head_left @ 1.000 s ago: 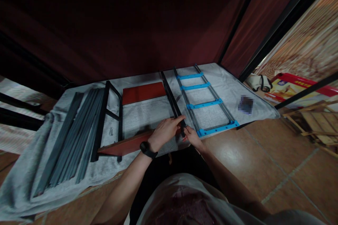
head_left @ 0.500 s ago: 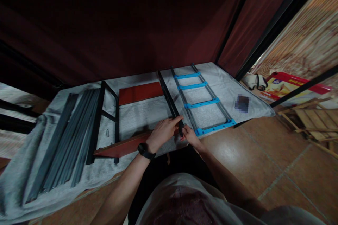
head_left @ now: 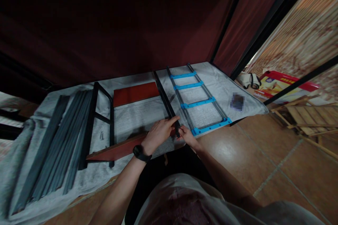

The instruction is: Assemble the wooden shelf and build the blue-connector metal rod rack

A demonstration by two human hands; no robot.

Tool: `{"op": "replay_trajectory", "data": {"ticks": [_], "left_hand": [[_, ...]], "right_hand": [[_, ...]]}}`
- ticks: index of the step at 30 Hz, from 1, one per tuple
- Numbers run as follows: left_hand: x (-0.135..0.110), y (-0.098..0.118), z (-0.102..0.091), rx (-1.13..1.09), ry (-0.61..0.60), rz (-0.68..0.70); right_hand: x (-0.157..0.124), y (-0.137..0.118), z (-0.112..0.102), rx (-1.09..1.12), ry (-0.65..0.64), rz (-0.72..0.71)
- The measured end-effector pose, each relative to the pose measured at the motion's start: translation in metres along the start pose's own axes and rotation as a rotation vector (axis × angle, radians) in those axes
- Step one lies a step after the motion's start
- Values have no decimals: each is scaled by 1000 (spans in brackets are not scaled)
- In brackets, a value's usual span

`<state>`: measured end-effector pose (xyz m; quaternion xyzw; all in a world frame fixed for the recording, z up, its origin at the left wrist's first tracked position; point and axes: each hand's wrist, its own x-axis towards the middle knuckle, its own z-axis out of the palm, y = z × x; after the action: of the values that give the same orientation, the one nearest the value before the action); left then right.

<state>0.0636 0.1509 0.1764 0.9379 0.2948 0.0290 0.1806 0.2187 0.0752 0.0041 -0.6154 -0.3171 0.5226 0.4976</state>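
Note:
My left hand (head_left: 160,133) is closed over the near end of a black metal side frame (head_left: 166,100), its fingers reaching across to the bar. Against the bar's outer face, my right hand (head_left: 187,137) has its fingertips pinched together; anything small between them is hidden. A long reddish-brown board (head_left: 124,149) runs from under my left hand to a second black side frame (head_left: 102,117) on the left. Farther back, another reddish board (head_left: 136,94) lies between the two frames.
Grey metal tubes (head_left: 59,140) lie at the left on a pale grey cloth (head_left: 224,84). Small screws (head_left: 101,135) rest inside the left frame. A blue-runged rack (head_left: 198,104) lies to the right. Beyond are a wooden folding stool (head_left: 306,114) and a red-yellow box (head_left: 280,86).
The whole scene has shifted a little leftward as my head turned slightly. Both hands stay at the near end of the black side frame, with little visible change in their hold.

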Motion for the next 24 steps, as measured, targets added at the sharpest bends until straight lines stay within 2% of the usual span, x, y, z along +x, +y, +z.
{"op": "replay_trajectory", "data": {"ticks": [5,11,19,24], "left_hand": [[0,1,-2,-13,-10,-11],[-1,2,-1,7,10,7],[-1,5,-6,15,-12,-33],[0,4,-4,17,-10,-19]], "right_hand": [[-1,0,1,-55,36,-10],[-8,-2,-6,62,-65,-49],[-4,4,0,-91,14,-2],[-5,3,-1,-18,11,-20]]}}
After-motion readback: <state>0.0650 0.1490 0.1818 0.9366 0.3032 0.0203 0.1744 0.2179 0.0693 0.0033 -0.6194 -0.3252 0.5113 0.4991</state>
